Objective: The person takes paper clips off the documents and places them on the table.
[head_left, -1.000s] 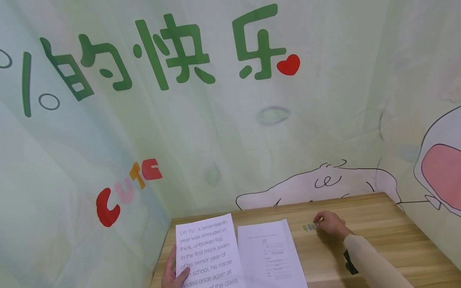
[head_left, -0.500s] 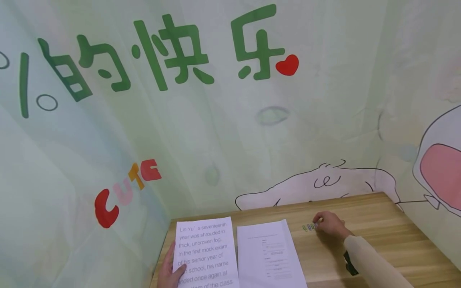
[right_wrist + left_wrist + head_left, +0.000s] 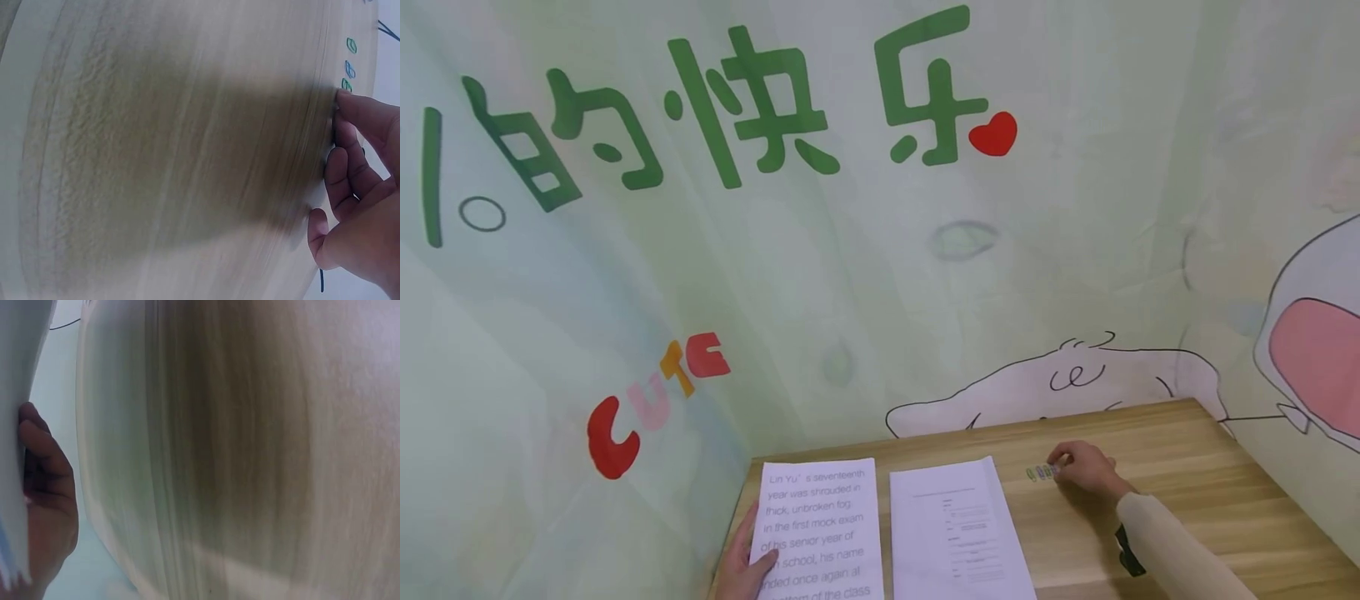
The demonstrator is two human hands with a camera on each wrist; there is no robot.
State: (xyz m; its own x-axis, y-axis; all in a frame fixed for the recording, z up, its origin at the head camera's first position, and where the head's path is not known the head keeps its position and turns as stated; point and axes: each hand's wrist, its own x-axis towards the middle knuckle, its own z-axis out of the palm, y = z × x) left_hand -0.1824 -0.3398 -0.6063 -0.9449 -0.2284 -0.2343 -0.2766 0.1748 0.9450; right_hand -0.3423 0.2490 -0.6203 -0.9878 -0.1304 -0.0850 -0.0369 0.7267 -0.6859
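My left hand [image 3: 745,558] grips a stack of printed paper [image 3: 816,525] by its left edge, thumb on the front. In the left wrist view the fingers of that hand [image 3: 50,506] lie behind the sheets [image 3: 11,412], held above the table. My right hand [image 3: 1086,467] rests at the right end of a short row of coloured paper clips [image 3: 1032,475]. In the right wrist view its fingertips touch the tabletop beside a green paper clip [image 3: 346,85]; whether they pinch a clip I cannot tell. A blue paper clip [image 3: 350,69] lies further along the row.
Another printed sheet [image 3: 951,517] lies flat on the wooden table [image 3: 1187,450], between the held stack and the clips. A printed curtain [image 3: 850,292] hangs close behind the table and along its sides. A dark band [image 3: 1127,550] shows at the right wrist.
My left hand has moved the paper stack slightly left and down, widening the gap to the flat sheet. The right hand stays at the clips. The head view has shifted slightly.
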